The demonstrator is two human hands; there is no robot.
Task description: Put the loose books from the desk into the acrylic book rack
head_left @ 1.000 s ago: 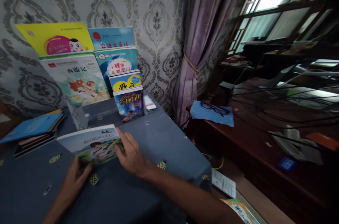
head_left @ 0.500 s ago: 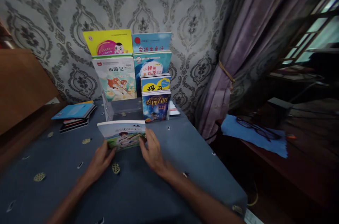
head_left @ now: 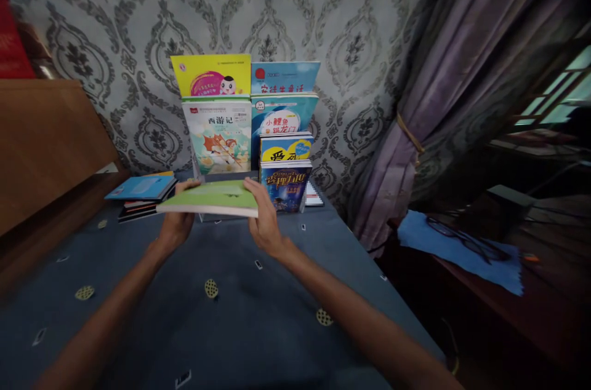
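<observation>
I hold a thin book with a green cover nearly flat in the air above the blue tablecloth. My left hand grips its left end and my right hand grips its right end. The book hovers just in front of a clear tiered book stand against the wall. On the stand lean a yellow book, a white book with a cartoon figure, two blue books and two smaller books at the front right.
A flat stack of books lies on the cloth left of the stand. A wooden board stands at the far left. A purple curtain hangs at the right, with glasses on a blue cloth on a dark wooden desk.
The book lay on the tablecloth with my hands at its edges; both hands have lifted it off the cloth and moved it toward the stand. The camera has swung left.
</observation>
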